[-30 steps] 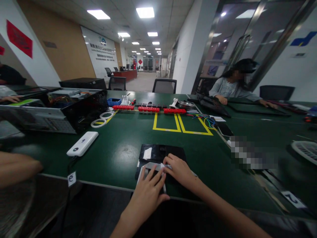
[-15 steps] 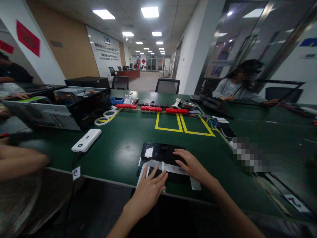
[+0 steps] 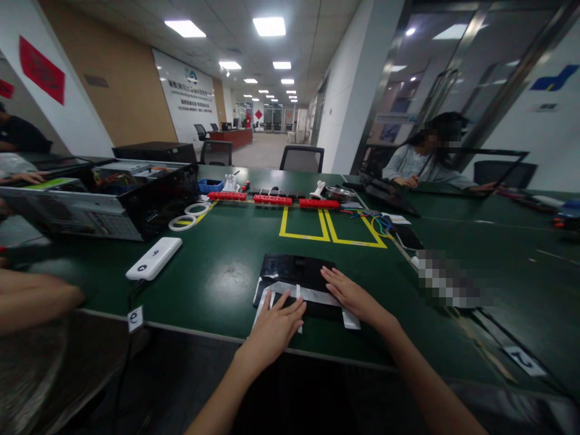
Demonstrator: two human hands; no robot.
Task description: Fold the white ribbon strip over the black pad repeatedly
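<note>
Both bare hands press on a black panel [image 3: 294, 266] edged with silver strips [image 3: 317, 296] at the near edge of a green table [image 3: 222, 254], straight in front of the wearer. The right hand [image 3: 351, 293], which a second ago meets the left at the middle of the strip, now lies apart from it at the panel's right end, its fingers extended and close together, its palm side down, gripping nothing that shows. The left hand [image 3: 276, 323] keeps its place at the left end, fingers spread over the strip and closed on nothing visible. The panel's long axis runs left to right, roughly along the table edge, its right end angled slightly toward the wearer; short silver legs point down toward that edge. Which end is its front cannot be told. Across the table, a co-worker [image 3: 426, 158] holds a black frame [image 3: 487, 151] tilted up, where a second ago it lies low over the tabletop. A white power bank [image 3: 154, 258] lies to the panel's left, yellow tape outlines [image 3: 294, 235] beyond it, and an open computer case [image 3: 90, 214] farther left.
</note>
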